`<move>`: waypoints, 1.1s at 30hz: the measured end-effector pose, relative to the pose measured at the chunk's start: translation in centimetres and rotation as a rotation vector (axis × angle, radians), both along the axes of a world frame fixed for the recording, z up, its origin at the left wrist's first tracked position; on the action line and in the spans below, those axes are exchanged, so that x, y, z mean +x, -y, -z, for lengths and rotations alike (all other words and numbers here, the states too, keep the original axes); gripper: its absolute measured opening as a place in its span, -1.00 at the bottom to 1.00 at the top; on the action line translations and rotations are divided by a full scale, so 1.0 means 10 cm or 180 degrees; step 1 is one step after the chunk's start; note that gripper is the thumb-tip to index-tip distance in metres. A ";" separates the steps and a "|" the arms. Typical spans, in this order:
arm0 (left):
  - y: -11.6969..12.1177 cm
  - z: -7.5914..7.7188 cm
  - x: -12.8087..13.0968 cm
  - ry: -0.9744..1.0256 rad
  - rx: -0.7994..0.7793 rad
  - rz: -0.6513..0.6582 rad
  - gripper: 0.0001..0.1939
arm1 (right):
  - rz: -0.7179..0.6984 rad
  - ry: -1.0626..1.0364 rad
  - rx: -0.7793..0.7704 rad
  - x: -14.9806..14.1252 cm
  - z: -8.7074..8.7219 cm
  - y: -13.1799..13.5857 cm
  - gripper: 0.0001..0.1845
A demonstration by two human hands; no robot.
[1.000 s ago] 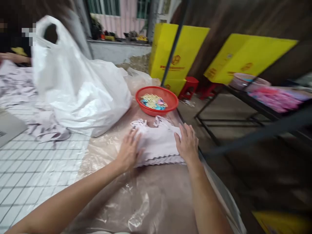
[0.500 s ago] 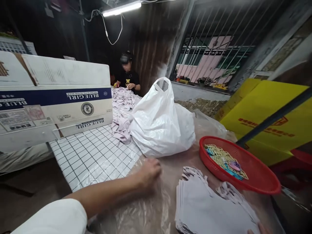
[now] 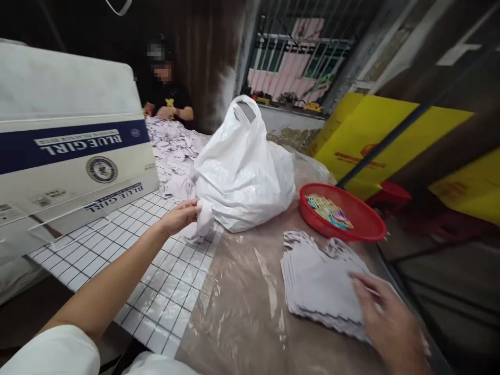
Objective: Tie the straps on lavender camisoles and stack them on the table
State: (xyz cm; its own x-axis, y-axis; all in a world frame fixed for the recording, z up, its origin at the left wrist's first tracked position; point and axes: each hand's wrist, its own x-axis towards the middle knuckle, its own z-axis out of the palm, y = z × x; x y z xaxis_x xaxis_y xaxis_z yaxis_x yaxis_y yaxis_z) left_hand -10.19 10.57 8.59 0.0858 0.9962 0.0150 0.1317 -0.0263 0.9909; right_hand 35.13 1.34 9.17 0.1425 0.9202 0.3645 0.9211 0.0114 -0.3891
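Observation:
My left hand (image 3: 180, 215) reaches out over the checked cloth and pinches a pale lilac fabric piece (image 3: 204, 221), which hangs from the fingertips just left of a white plastic bag (image 3: 250, 177). Below that piece, more fabric lies against the bag's side. My right hand (image 3: 390, 317), slightly blurred, rests at the right edge of a neat stack of pale lilac fabric pieces (image 3: 320, 281). Its fingers are bent but apart, with the fingertips on or just above the top piece. The stack has wavy edges and narrow straps at its far end.
A red plastic basket (image 3: 371, 221) with small coloured pieces stands beyond the stack. At left is a Blue Girl beer carton (image 3: 78, 125). A loose fabric heap (image 3: 172, 138) lies before a seated person (image 3: 167, 94) at the far end. Clear plastic covers the brown table (image 3: 234, 291).
My left hand has moved left and away from me, and now holds a fabric piece. My right hand has come further into view over the stack. The view has turned right and down.

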 end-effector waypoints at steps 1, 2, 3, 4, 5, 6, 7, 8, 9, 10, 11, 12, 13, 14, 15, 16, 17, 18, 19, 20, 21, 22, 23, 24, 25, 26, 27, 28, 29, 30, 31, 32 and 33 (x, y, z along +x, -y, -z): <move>0.04 -0.08 0.03 0.0529 -0.0072 0.0158 -0.77 | -0.0223 -0.0525 -0.0075 -0.29 -0.07 0.02 -0.60; 0.08 -0.14 0.06 0.1103 -0.0170 0.0273 -0.80 | -0.0491 -0.0931 -0.0219 -0.59 -0.10 0.02 -0.60; 0.12 -0.18 0.10 0.1647 -0.0286 0.0333 -0.83 | -0.0735 -0.1251 -0.0382 -0.88 -0.10 0.00 -0.60; 0.16 -0.19 0.14 0.2075 -0.0402 0.0338 -0.85 | -0.0925 -0.1551 -0.0509 -1.15 -0.06 -0.03 -0.58; 0.19 -0.17 0.19 0.2330 -0.0500 0.0299 -0.88 | -0.1138 -0.1817 -0.0716 -1.39 0.02 -0.07 -0.54; 0.21 -0.13 0.22 0.2465 -0.0595 0.0240 -0.90 | -0.1339 -0.2015 -0.0940 -1.61 0.11 -0.11 -0.50; 0.22 -0.07 0.24 0.2487 -0.0711 0.0184 -0.90 | -0.1561 -0.2157 -0.1198 -1.78 0.22 -0.15 -0.48; 0.23 0.02 0.25 0.2364 -0.0858 0.0138 -0.88 | -0.1766 -0.2260 -0.1422 -1.91 0.33 -0.18 -0.51; 0.23 0.12 0.24 0.2038 -0.0998 0.0065 -0.84 | -0.1881 -0.2291 -0.1583 -2.00 0.43 -0.21 -0.60; 0.24 0.22 0.20 0.1573 -0.1114 -0.0052 -0.79 | -0.1917 -0.2273 -0.1681 -2.06 0.51 -0.23 -0.69; 0.25 0.32 0.16 0.1077 -0.1209 -0.0231 -0.75 | -0.1881 -0.2210 -0.1716 -2.08 0.58 -0.25 -0.78; 0.26 0.41 0.10 0.0571 -0.1198 -0.0445 -0.73 | -0.1802 -0.2120 -0.1712 -2.07 0.63 -0.26 -0.83; 0.29 0.48 0.05 0.0078 -0.1028 -0.0631 -0.72 | -0.1724 -0.2024 -0.1694 -2.05 0.66 -0.27 -0.85; 0.31 0.54 0.00 -0.0376 -0.0700 -0.0713 -0.70 | -0.1685 -0.1931 -0.1675 -2.02 0.67 -0.28 -0.85; 0.34 0.57 -0.03 -0.0785 -0.0267 -0.0608 -0.67 | -0.1702 -0.1833 -0.1657 -1.99 0.68 -0.27 -0.84; 0.36 0.59 -0.03 -0.1184 0.0207 -0.0274 -0.64 | -0.1778 -0.1724 -0.1636 -1.97 0.68 -0.27 -0.84; 0.37 0.60 -0.02 -0.1618 0.0667 0.0232 -0.64 | -0.1898 -0.1593 -0.1589 -1.96 0.68 -0.26 -0.85; 0.36 0.61 0.01 -0.2018 0.1028 0.0819 -0.66 | -0.2046 -0.1425 -0.1519 -1.97 0.69 -0.24 -0.84; 0.35 0.60 0.04 -0.2345 0.1234 0.1350 -0.69 | -0.2201 -0.1228 -0.1443 -1.99 0.70 -0.23 -0.79; 0.32 0.60 0.08 -0.2630 0.1341 0.1754 -0.73 | -0.2337 -0.1017 -0.1374 -2.02 0.72 -0.21 -0.76; 0.29 0.60 0.11 -0.2863 0.1390 0.2007 -0.78 | -0.2439 -0.0821 -0.1326 -2.05 0.73 -0.20 -0.77; 0.24 0.59 0.13 -0.3011 0.1408 0.2128 -0.83 | -0.2506 -0.0671 -0.1302 -2.08 0.75 -0.19 -0.84; 0.20 0.58 0.13 -0.3038 0.1395 0.2176 -0.86 | -0.2554 -0.0603 -0.1301 -2.08 0.75 -0.18 -0.93; 0.17 0.57 0.10 -0.2940 0.1330 0.2188 -0.87 | -0.2600 -0.0636 -0.1325 -2.06 0.75 -0.17 -0.96; 0.13 0.56 0.06 -0.2750 0.1193 0.2157 -0.84 | -0.2656 -0.0758 -0.1367 -2.02 0.72 -0.17 -0.90; 0.11 0.54 0.01 -0.2519 0.0985 0.2074 -0.80 | -0.2718 -0.0945 -0.1417 -1.94 0.68 -0.16 -0.86; 0.10 0.53 -0.06 -0.2290 0.0730 0.1924 -0.76 | -0.2789 -0.1165 -0.1472 -1.83 0.63 -0.15 -0.83; 0.09 0.52 -0.13 -0.2080 0.0462 0.1737 -0.71 | -0.2854 -0.1379 -0.1527 -1.71 0.56 -0.14 -0.80; 0.08 0.51 -0.19 -0.1904 0.0216 0.1535 -0.66 | -0.2904 -0.1551 -0.1577 -1.57 0.49 -0.11 -0.76; 0.08 0.51 -0.25 -0.1761 0.0012 0.1334 -0.62 | -0.2954 -0.1668 -0.1646 -1.43 0.41 -0.08 -0.71; 0.08 0.52 -0.31 -0.1648 -0.0145 0.1138 -0.59 | -0.2981 -0.1725 -0.1738 -1.30 0.34 -0.04 -0.65; 0.08 0.54 -0.35 -0.1562 -0.0267 0.0931 -0.58 | -0.2994 -0.1722 -0.1863 -1.18 0.28 0.01 -0.60; 0.08 0.56 -0.38 -0.1502 -0.0366 0.0711 -0.58 | -0.3004 -0.1668 -0.2008 -1.09 0.24 0.07 -0.56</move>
